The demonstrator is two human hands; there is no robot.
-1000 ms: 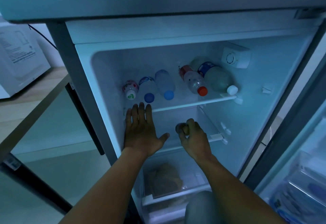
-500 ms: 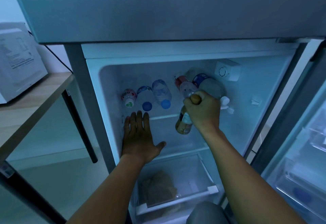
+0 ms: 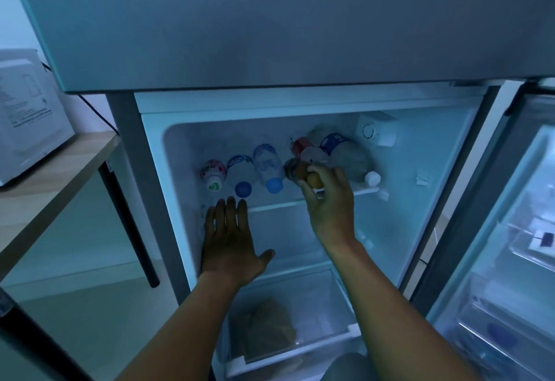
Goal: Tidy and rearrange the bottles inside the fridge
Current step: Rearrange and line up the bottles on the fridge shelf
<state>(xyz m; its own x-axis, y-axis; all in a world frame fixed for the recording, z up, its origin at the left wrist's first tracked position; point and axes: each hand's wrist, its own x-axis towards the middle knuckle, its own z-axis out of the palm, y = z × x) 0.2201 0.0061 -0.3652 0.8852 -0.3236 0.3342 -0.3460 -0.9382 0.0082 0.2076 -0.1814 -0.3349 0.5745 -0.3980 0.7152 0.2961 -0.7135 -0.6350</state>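
Several bottles lie on their sides on the top shelf (image 3: pixel 276 206) of the open fridge, caps toward me: a small pink-labelled one (image 3: pixel 212 174), two blue-capped ones (image 3: pixel 240 170) (image 3: pixel 268 167), a red-labelled one (image 3: pixel 303 147) and a large white-capped one (image 3: pixel 350 157). My right hand (image 3: pixel 329 200) is closed around a small bottle with a yellow-brown cap (image 3: pixel 297 170), held lying at the shelf between the blue-capped and red-labelled bottles. My left hand (image 3: pixel 229 239) rests flat with fingers spread against the fridge's left inner wall, just under the shelf.
A clear crisper drawer (image 3: pixel 339 332) below holds a brownish bag (image 3: pixel 270 329). The open fridge door with its racks (image 3: pixel 516 260) stands at the right. A wooden table (image 3: pixel 54 176) carrying a white microwave (image 3: pixel 27 113) is to the left. The closed freezer door (image 3: pixel 270 20) is overhead.
My right hand lifted the small bottle from the lower shelf up to the top shelf and tipped it onto its side among the other bottles. My left hand stayed on the fridge wall.
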